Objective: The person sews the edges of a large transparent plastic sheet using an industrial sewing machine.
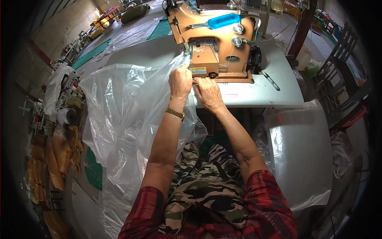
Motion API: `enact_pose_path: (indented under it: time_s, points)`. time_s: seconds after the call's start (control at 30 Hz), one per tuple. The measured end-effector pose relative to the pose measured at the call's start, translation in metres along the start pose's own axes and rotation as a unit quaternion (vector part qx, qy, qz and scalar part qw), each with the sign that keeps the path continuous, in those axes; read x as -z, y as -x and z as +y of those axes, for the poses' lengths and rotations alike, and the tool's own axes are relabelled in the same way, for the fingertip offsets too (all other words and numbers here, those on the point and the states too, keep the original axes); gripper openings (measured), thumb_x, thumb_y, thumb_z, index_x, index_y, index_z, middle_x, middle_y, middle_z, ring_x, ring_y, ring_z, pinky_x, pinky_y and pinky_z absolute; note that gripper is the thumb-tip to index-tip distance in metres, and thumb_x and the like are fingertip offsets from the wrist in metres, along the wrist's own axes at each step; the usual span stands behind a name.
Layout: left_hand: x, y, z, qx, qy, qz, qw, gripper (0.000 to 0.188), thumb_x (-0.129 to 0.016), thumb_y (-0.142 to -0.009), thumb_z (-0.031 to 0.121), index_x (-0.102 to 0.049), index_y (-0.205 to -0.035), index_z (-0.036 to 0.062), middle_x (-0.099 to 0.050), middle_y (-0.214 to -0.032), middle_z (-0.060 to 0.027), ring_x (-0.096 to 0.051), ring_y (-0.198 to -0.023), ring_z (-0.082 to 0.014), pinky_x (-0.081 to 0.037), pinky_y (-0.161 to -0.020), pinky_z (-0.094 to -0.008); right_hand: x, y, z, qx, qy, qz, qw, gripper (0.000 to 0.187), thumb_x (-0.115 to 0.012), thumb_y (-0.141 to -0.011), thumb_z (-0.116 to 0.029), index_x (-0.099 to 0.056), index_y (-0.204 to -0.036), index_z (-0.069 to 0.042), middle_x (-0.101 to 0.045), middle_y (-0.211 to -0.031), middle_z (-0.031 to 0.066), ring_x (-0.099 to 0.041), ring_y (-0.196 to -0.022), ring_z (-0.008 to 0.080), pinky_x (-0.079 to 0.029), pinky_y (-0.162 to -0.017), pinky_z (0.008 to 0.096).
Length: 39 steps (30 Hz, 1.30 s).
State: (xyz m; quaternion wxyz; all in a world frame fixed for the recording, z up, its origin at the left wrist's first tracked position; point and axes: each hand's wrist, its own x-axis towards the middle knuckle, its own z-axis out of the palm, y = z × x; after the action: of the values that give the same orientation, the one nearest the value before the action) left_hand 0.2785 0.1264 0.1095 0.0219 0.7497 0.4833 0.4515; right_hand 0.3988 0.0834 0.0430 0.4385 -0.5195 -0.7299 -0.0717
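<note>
Both arms outstretched: left hand [180,81] grip pinching clear plastic bag [119,107]; right hand [208,93] grip closed on same bag at sewing machine [217,44].

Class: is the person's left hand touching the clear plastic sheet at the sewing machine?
Touching: the head view shows the left hand gripping the clear plastic sheet beside the sewing machine.

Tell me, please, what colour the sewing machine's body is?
Orange-tan, with a blue handle on top; the sewing machine shows best in the head view.
</note>
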Motion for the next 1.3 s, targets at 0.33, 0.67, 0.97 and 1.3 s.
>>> enact_pose_path:
  time_s: [0.33,0.67,0.97,1.3]
  points:
    - [0.013,0.023,0.0,-0.017,0.041,0.033,0.998,0.027,-0.062,-0.088,0.011,-0.066,-0.111,-0.0026,-0.066,-0.087,-0.0263,-0.066,-0.079,-0.0398,-0.052,-0.069,-0.0416,0.011,0.007,-0.005,-0.069,-0.253,-0.069,0.963,0.028,-0.059,-0.095,-0.022,-0.064,-0.114,-0.002,-0.07,-0.093,0.0216,-0.066,-0.088,0.0403,-0.052,-0.078,0.0437]
    - [0.076,0.231,-0.003,0.028,-0.028,-0.052,0.998,0.038,-0.072,-0.085,0.016,-0.058,-0.117,0.0016,-0.058,-0.093,-0.0147,-0.059,-0.081,-0.0313,-0.05,-0.075,-0.0403,0.01,0.156,-0.035,-0.316,-0.456,-0.206,0.806,0.029,-0.058,-0.099,-0.023,-0.065,-0.11,0.003,-0.071,-0.095,0.0096,-0.065,-0.091,0.0137,-0.051,-0.082,0.0295]
    - [0.13,0.363,-0.082,0.252,-0.046,-0.065,0.964,0.06,-0.073,-0.087,0.025,-0.046,-0.131,-0.0055,-0.055,-0.125,-0.0268,-0.052,-0.116,-0.0433,-0.041,-0.099,-0.0469,0.031,0.182,-0.073,-0.125,-0.141,0.079,0.979,0.035,-0.074,-0.084,-0.015,-0.06,-0.113,0.0,-0.067,-0.094,0.0148,-0.064,-0.087,0.0324,-0.051,-0.081,0.0383]
    - [0.17,0.436,-0.109,0.285,-0.257,0.052,0.922,0.068,-0.065,-0.093,0.041,-0.042,-0.136,-0.0064,-0.049,-0.124,-0.0309,-0.046,-0.115,-0.0481,-0.039,-0.098,-0.0528,-0.053,0.186,-0.107,-0.36,-0.514,-0.202,0.752,0.039,-0.06,-0.092,-0.016,-0.051,-0.126,0.002,-0.066,-0.107,0.0131,-0.064,-0.101,0.0209,-0.049,-0.089,0.0328]
